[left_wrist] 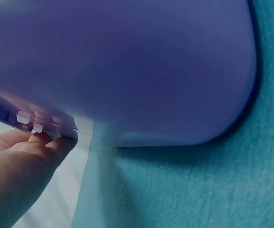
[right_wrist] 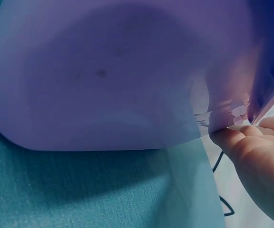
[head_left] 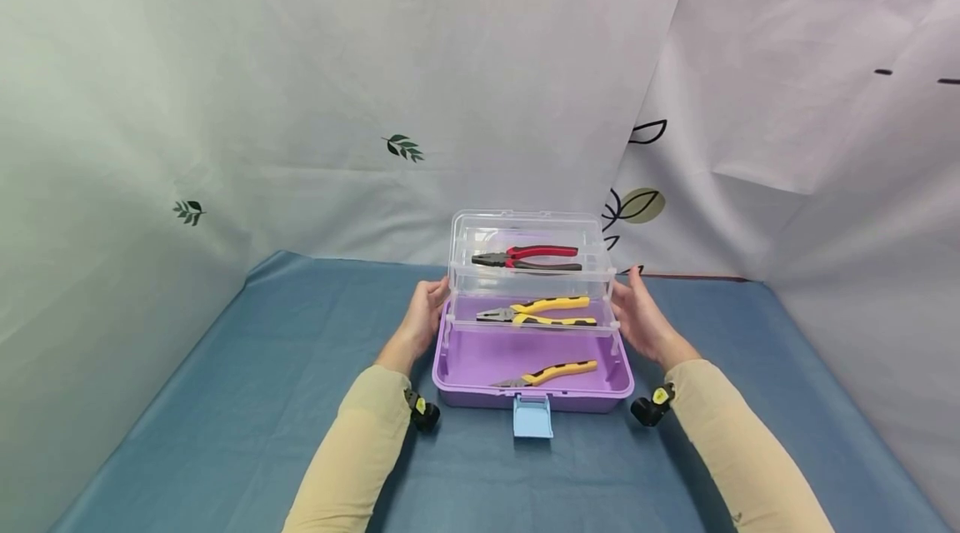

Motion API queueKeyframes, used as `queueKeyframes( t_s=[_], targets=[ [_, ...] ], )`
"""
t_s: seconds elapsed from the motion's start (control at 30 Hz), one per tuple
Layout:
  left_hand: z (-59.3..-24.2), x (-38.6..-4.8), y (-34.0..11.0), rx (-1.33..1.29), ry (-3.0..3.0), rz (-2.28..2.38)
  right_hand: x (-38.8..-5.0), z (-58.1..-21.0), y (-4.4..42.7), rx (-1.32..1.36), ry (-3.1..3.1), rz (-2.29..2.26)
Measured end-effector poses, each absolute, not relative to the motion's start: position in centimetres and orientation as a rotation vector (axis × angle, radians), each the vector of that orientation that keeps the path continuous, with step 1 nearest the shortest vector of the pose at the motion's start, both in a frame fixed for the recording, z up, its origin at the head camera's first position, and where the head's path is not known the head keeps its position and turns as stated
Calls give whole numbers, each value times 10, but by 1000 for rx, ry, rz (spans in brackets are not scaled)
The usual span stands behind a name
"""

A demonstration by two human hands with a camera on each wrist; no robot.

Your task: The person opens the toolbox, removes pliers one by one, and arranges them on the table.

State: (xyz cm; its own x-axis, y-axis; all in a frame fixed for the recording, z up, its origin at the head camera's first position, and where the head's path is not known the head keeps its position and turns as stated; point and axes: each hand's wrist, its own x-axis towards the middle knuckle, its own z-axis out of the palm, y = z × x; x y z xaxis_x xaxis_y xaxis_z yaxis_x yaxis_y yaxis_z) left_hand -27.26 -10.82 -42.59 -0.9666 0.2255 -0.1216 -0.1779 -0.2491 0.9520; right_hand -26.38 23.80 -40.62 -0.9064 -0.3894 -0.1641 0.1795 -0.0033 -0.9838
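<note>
A purple toolbox [head_left: 534, 401] stands open, its blue latch [head_left: 532, 418] hanging down in front. Two clear tiers rise above its base. Red-and-black pliers [head_left: 543, 251] lie in the upper tier, yellow-and-black pliers [head_left: 551, 304] in the lower one. Another yellow-handled pair [head_left: 562, 371] sits on the purple floor. My left hand [head_left: 423, 316] touches the box's left side near the rear, fingers fairly straight. On the opposite side, my right hand [head_left: 641, 318] touches the rear edge with extended fingers. In the wrist views, purple walls [left_wrist: 175, 85] [right_wrist: 94, 95] hide part of the fingertips.
Blue cloth [head_left: 315, 400] covers the table under the box. A pale printed curtain [head_left: 450, 100] hangs close behind it, and more curtain stands at both sides. Small black cameras [head_left: 423, 414] [head_left: 651, 406] are strapped to the wrists.
</note>
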Motion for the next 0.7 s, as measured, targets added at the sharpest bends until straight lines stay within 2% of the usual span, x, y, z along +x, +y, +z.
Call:
queueKeyframes(
  t_s=[0.7],
  targets=[
    [-430, -266, -109, 50, 1778, 2224, -261, -412, 244, -232, 1882, -1905]
  ],
)
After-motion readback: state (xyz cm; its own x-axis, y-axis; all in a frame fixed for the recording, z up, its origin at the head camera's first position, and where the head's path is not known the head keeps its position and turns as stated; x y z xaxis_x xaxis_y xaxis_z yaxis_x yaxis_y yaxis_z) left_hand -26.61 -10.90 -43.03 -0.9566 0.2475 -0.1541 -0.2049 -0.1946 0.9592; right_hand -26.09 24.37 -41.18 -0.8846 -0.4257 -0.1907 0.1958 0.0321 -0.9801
